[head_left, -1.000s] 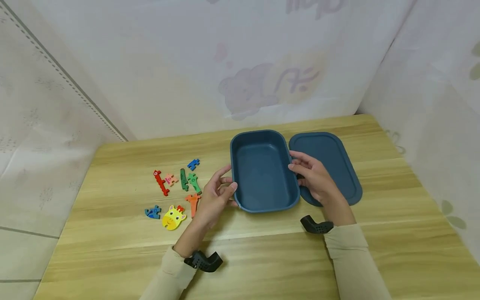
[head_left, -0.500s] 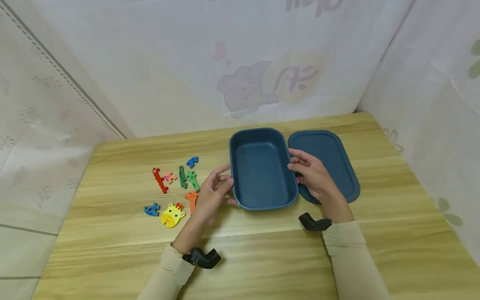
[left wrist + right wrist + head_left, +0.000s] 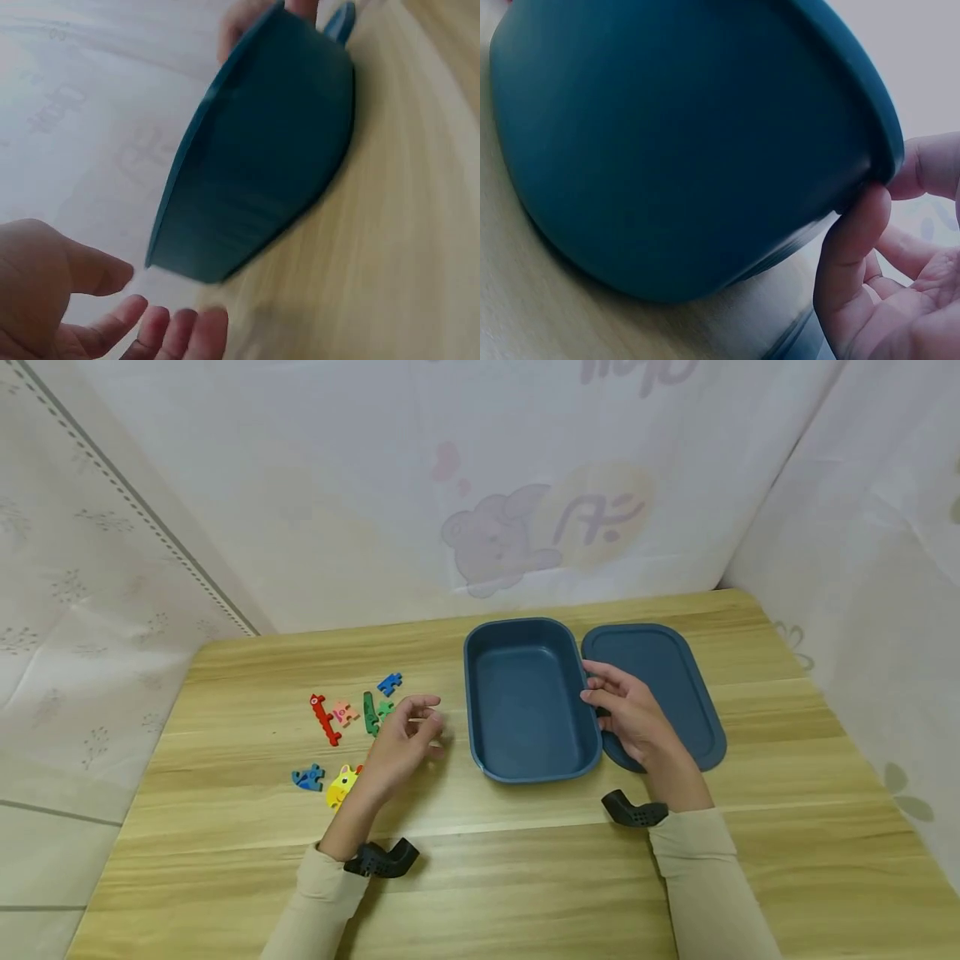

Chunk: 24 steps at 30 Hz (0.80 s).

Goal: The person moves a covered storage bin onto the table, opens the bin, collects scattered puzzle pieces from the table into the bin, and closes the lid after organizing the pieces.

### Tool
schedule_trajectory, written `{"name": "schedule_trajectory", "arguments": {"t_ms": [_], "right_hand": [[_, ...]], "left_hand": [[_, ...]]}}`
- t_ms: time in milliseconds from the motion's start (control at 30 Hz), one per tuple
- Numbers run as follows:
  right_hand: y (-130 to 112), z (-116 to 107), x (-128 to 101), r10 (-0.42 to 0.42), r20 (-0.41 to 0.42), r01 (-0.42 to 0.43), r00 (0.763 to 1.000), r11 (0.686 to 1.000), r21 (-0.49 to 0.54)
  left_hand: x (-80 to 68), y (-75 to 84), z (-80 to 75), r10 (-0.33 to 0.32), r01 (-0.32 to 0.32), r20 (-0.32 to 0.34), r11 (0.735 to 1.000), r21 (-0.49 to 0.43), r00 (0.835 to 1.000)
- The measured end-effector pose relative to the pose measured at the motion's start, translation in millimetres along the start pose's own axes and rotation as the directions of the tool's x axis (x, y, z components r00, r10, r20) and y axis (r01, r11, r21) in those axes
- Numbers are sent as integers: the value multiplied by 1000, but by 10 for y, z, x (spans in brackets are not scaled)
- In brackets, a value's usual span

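Two hands are seen over a wooden table (image 3: 525,877): the left hand (image 3: 397,747), fingers loose and holding nothing, hovers above the scattered puzzle pieces (image 3: 352,727), while the right hand (image 3: 626,714) is pressed against the right rim of the blue box (image 3: 528,702), thumb and fingers curled round it. A piece would best be pinched cleanly while the box is steadied. Beyond, the blue lid (image 3: 667,681) lies flat beside the box, partly hidden by the right hand.
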State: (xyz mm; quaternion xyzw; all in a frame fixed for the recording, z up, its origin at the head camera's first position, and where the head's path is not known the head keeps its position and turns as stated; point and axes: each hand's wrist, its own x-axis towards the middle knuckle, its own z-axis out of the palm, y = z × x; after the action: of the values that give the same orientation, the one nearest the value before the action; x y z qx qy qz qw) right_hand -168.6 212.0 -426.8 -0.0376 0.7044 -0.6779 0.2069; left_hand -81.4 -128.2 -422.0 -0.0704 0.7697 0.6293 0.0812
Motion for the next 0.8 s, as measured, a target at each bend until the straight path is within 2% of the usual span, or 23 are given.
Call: {"name": "schedule_trajectory", "arguments": {"t_ms": [100,233,433,633,800], "right_hand": [[-13,-6,-8,-3,0,3,1000,1000,12],[-14,-11,-6,-4,-11,5,1000,1000,20],[24,-22,3,0,-9,0,1000,999,47],[55,-22,7,-10,-7,11,1000,997,76],[29,-14,30,-21,-3,21,1000,997,75]], "left_hand": [[-4,3,-78,73,-63,-50,984,166,996],[-6,-7,-164,134,-95,-95,937,336,986],[-8,-18,-255,157,-87,-129,897,433,979],[15,-27,-309,176,-43,-170,806,590,970],[21,-58,-311,157,-7,-172,760,650,973]]}}
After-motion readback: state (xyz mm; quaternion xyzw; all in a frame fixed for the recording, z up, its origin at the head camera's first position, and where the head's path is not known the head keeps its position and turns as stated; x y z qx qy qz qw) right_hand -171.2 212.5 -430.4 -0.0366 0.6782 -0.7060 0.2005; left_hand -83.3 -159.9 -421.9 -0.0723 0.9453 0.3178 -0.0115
